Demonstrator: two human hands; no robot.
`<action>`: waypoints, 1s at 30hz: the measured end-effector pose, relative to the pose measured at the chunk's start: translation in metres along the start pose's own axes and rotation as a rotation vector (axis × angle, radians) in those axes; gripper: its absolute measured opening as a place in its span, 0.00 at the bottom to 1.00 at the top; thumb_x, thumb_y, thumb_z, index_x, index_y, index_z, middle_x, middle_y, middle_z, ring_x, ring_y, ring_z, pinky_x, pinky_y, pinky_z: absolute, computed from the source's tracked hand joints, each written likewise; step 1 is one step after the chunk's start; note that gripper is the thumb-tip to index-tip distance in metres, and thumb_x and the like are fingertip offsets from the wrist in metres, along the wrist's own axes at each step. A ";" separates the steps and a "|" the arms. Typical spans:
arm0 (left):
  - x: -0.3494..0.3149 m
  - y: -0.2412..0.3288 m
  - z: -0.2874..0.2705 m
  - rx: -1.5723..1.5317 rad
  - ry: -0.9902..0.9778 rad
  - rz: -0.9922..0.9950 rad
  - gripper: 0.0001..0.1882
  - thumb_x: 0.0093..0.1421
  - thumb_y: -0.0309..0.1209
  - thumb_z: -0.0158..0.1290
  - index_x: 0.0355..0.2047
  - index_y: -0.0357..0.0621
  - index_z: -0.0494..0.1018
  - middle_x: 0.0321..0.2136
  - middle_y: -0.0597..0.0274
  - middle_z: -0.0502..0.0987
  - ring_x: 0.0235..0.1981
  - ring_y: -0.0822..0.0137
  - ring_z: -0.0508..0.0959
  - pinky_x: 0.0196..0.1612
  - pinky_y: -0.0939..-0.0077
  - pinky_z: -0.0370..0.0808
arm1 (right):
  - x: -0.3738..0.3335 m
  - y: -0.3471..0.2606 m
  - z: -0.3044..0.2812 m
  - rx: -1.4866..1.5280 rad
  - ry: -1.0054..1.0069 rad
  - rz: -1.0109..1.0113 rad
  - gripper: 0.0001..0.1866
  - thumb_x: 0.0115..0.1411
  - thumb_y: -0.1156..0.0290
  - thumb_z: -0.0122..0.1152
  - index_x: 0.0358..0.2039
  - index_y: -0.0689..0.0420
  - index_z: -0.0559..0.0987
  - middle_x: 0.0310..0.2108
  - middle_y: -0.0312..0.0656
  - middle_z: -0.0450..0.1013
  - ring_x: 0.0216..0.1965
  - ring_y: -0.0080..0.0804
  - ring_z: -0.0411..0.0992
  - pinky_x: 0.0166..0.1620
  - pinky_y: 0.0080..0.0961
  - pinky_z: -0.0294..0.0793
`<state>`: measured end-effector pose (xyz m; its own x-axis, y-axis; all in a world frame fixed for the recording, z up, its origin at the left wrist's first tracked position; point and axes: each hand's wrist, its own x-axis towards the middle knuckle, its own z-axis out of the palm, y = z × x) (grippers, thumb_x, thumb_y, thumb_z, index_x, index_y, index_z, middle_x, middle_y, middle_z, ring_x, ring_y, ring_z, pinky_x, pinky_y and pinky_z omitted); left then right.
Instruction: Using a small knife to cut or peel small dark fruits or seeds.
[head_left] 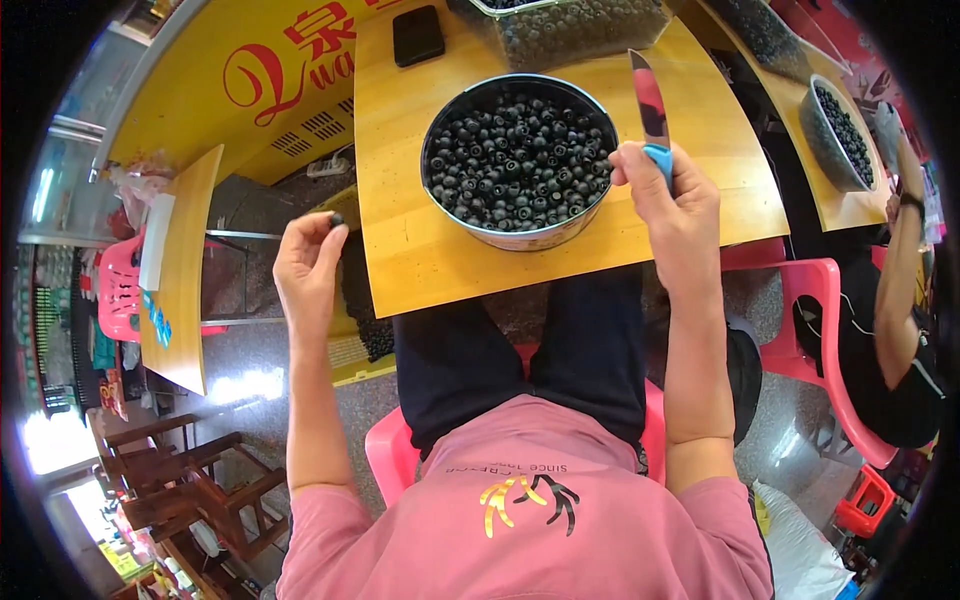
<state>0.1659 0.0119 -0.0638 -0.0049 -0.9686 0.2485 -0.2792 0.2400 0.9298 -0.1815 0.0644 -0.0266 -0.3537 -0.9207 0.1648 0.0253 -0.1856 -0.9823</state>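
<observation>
My left hand [312,262], off the table's left edge, pinches a small dark round fruit [337,220] between thumb and fingertips. The fist of my right hand [672,205] is closed round the blue handle of a knife [650,105]. Its blade points up and away from me, with a reddish tint on the metal. Between my hands, on the table, stands a round tin [530,238] heaped with similar dark fruits [515,160], many showing a ring-shaped end. The right hand is beside the tin's right rim.
A clear plastic tub [590,38] of dark fruits sits at the wooden table's [400,265] far side, near a black phone [418,36]. Below my left hand, a yellow crate [365,372] holds more. At right, a co-worker's arm [900,290] reaches beside another bowl [835,140].
</observation>
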 end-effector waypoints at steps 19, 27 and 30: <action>0.068 0.048 0.147 0.806 -0.650 0.676 0.05 0.53 0.27 0.57 0.31 0.42 0.76 0.31 0.57 0.75 0.40 0.56 0.75 0.45 0.63 0.70 | -0.002 -0.001 -0.003 -0.150 -0.092 -0.032 0.12 0.64 0.67 0.60 0.36 0.65 0.80 0.29 0.36 0.76 0.33 0.18 0.71 0.39 0.15 0.69; 0.066 0.050 0.141 0.732 -0.649 0.714 0.06 0.53 0.27 0.56 0.32 0.41 0.72 0.32 0.55 0.74 0.39 0.52 0.74 0.42 0.60 0.71 | 0.004 0.007 -0.004 -0.073 -0.110 -0.002 0.12 0.64 0.67 0.60 0.39 0.65 0.79 0.30 0.36 0.76 0.33 0.19 0.72 0.39 0.16 0.71; 0.070 0.053 0.152 0.698 -0.676 0.745 0.08 0.53 0.26 0.55 0.33 0.41 0.71 0.33 0.54 0.73 0.39 0.51 0.74 0.42 0.60 0.71 | 0.002 0.004 -0.007 -0.102 -0.099 -0.001 0.12 0.64 0.68 0.60 0.39 0.65 0.79 0.30 0.36 0.76 0.32 0.19 0.73 0.39 0.16 0.71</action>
<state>0.0047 -0.0526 -0.0383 -0.8234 -0.4974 0.2732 -0.4485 0.8653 0.2237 -0.1884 0.0640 -0.0309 -0.2599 -0.9507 0.1690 -0.0718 -0.1556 -0.9852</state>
